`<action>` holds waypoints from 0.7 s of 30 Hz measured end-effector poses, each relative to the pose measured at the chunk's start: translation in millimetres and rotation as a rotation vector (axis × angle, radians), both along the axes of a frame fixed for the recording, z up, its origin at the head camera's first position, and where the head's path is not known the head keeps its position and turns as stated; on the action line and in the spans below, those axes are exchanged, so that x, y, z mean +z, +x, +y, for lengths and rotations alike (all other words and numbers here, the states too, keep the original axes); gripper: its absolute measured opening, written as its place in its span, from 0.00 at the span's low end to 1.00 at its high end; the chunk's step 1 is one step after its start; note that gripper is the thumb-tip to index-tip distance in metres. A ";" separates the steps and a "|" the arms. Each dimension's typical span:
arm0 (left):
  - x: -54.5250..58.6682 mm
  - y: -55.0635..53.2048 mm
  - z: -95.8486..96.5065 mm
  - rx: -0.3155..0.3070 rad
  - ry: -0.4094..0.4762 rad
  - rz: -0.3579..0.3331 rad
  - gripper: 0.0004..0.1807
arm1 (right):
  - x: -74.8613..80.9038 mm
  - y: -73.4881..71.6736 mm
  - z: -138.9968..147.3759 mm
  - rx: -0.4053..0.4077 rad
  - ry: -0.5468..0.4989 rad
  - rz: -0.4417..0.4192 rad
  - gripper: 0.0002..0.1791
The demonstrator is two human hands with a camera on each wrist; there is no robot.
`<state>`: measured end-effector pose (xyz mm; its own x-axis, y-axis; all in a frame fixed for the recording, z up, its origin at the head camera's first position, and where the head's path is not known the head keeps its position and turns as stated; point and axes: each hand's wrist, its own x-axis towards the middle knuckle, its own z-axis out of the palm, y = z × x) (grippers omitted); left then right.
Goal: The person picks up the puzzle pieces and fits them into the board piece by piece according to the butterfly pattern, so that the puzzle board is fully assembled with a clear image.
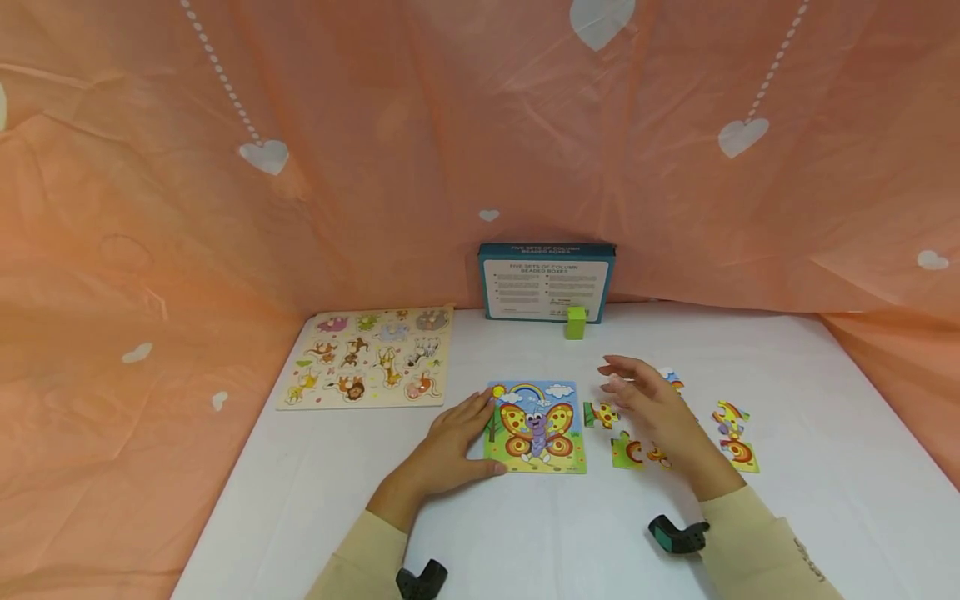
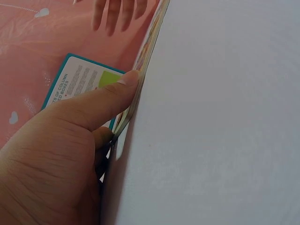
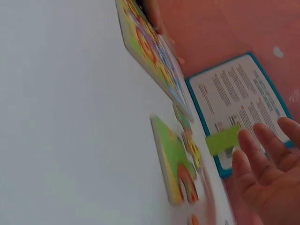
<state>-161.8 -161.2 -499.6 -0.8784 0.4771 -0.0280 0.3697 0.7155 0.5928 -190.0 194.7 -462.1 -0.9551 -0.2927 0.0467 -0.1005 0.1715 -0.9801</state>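
A square butterfly picture board (image 1: 536,429) lies flat on the white table. My left hand (image 1: 450,446) rests along its left side, fingers near the upper left corner and thumb at the lower left edge. In the left wrist view the thumb (image 2: 110,101) touches the board's edge. Held above loose jigsaw pieces to the right of the board, my right hand (image 1: 660,408) has loosely bent fingers and holds nothing. Under or beside it are a green piece with a red-brown arc (image 1: 627,451) and a yellow-spotted piece (image 1: 602,414); the hand partly hides others.
Farther right lie a purple-and-yellow piece (image 1: 730,419) and an orange-arc piece (image 1: 740,455). At the back left is an animal peg puzzle (image 1: 375,354). A teal-edged box (image 1: 543,287) stands at the back, a green block (image 1: 575,323) before it. An orange curtain (image 1: 375,167) hangs behind.
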 end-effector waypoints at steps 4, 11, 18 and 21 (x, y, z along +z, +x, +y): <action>-0.2 0.0 -0.9 0.001 0.001 -0.004 0.55 | 2.5 -0.7 17.7 -0.068 -0.017 0.011 0.33; -0.5 -0.1 -0.8 0.005 0.010 -0.011 0.55 | 0.1 -6.2 46.1 -0.160 -0.134 0.056 0.27; 1.4 1.0 0.0 0.011 0.017 -0.020 0.55 | -8.9 -16.4 73.8 -0.270 -0.141 0.064 0.25; 0.9 0.8 -0.1 0.011 0.017 -0.017 0.55 | -16.4 -21.9 83.8 -0.306 0.006 0.024 0.35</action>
